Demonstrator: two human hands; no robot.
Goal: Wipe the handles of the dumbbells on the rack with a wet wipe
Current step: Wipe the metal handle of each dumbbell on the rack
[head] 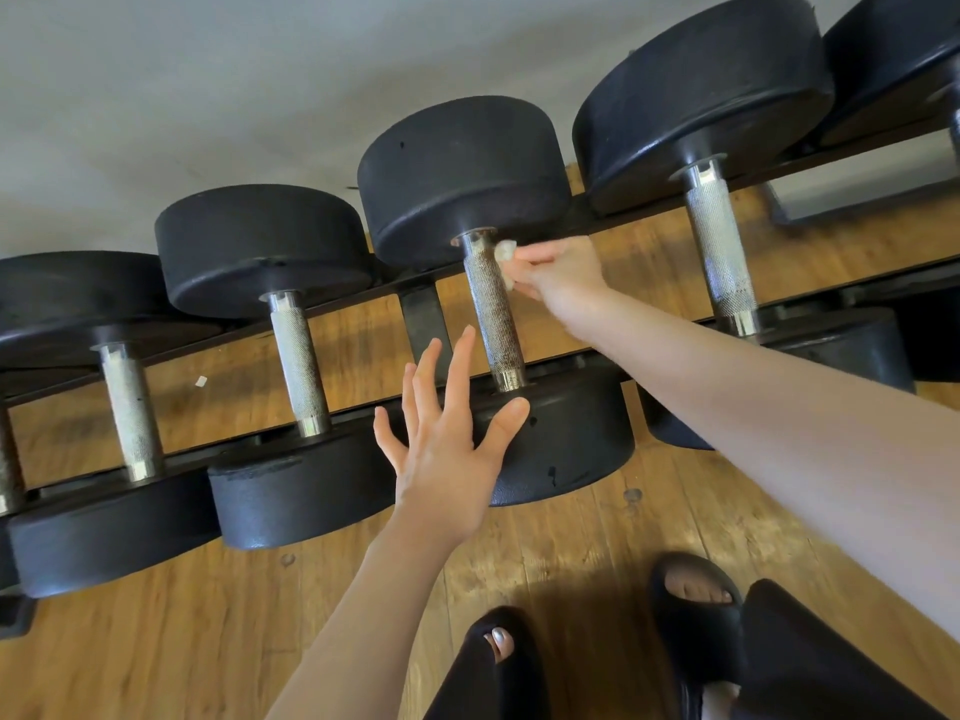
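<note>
- Five dumbbells show in full or in part on the rack (423, 317), lying side by side with their metal handles pointing towards me; a sixth handle peeks in at the far left edge.
- My right hand (561, 267) pinches the wet wipe (506, 252), a small crumpled wad, between thumb and fingertips. The wad touches the upper end of the middle handle (491, 309), just below the collar under the far weight.
- My left hand (447, 459) is spread, fingers straight and apart, holding nothing. It hovers over the near weight (566, 439) of the same dumbbell; whether the thumb touches the rubber I cannot tell.
- Step in hand, by my judgement: wiping the middle handle, with the stroke at its top end. This handle looks darker and grubbier than its neighbours to the left (298, 356) and right (719, 246).
- Next move calls for drawing the wad down the knurled grip towards the near collar, with enough pressure to reach into the knurling, and working round the underside, which is hidden from me.
- Left hand may need to steady or roll the near weight so the hidden side comes up.
- Noted on the wooden floor (571, 553): a small pale scrap (200, 380) under the rack, and my black sandals (696, 610).
</note>
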